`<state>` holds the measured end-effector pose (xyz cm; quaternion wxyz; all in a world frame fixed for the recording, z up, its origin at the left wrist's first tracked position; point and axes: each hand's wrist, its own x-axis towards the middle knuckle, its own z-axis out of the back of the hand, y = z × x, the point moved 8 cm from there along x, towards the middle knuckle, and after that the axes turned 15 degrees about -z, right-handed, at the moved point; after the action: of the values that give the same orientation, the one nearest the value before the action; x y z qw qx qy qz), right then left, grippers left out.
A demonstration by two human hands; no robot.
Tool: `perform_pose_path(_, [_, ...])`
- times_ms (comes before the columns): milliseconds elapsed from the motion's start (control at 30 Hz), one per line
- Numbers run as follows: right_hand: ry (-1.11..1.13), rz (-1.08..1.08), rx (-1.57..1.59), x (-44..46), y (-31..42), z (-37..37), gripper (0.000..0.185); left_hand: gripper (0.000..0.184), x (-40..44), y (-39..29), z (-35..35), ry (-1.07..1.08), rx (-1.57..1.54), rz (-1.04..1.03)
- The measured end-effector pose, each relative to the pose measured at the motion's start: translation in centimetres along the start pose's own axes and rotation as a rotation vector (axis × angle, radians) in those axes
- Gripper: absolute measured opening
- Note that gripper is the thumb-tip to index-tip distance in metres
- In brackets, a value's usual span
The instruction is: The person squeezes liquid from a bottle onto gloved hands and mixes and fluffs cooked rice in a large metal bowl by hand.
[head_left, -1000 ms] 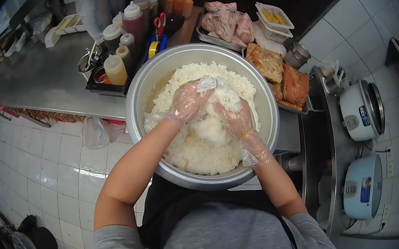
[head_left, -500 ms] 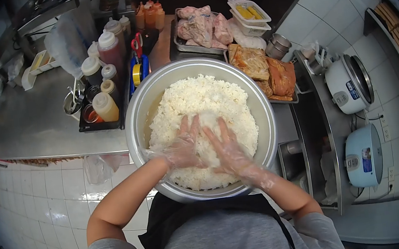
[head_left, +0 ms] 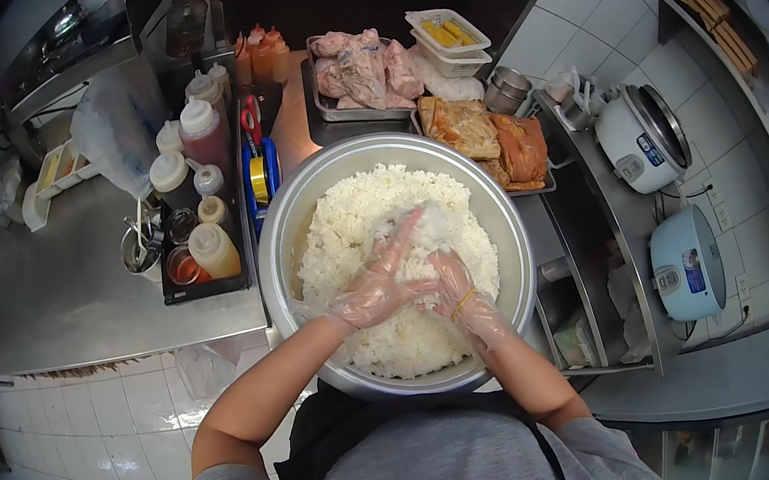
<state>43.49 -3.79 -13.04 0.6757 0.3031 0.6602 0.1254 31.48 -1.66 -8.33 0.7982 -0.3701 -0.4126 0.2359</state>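
A large round metal pot (head_left: 279, 283) in front of my body holds a mound of cooked white rice (head_left: 388, 191). Both hands wear clear plastic gloves and work in the middle of the mound. My left hand (head_left: 381, 284) lies on edge against the rice, its fingers stretched out towards the far right and its thumb pointing at the other hand. Close beside it, my right hand (head_left: 458, 293) is cupped with bent fingers around some rice; its fingertips are partly hidden. A yellow band circles the right glove near the wrist.
Left of the pot, a black tray (head_left: 206, 289) holds several sauce bottles. Red-handled scissors (head_left: 250, 117) lie behind it. Beyond the pot are a tray of raw meat (head_left: 363, 73) and browned meat slabs (head_left: 457, 128). Rice cookers (head_left: 630, 149) stand at right.
My left hand has turned and reached right across the rice. My right hand has drawn nearer and curled its spread fingers. The whole view has shifted slightly.
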Motion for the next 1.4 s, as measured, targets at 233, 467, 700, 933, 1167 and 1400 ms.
perform_pose_path(233, [0.072,0.068,0.337,3.9,-2.8,0.0,0.049,0.039,0.1,-0.2,-1.2,-0.074,0.063,-0.154])
perform_pose_path(467, [0.028,0.316,-0.024,3.1,-3.0,1.1,0.034,0.025,1.3,1.5,1.7,-0.032,0.102,-0.023])
perform_pose_path(700, [-0.309,1.061,-0.731,-2.2,5.5,3.6,0.044,0.033,2.3,6.4,7.3,0.260,0.358,0.321])
perform_pose_path(933, [-0.446,0.591,-1.201,4.4,6.2,5.4,0.095,0.080,-3.5,18.9,1.4,0.966,0.780,0.314])
perform_pose_path(1167, [-0.308,0.458,-1.174,0.9,2.0,0.2,0.114,0.098,-5.7,15.1,-0.8,1.021,-0.054,0.643])
perform_pose_path(1400, [-0.148,0.677,-0.940,1.0,-1.1,-3.9,0.109,0.090,-3.3,6.4,0.9,0.706,0.033,0.615])
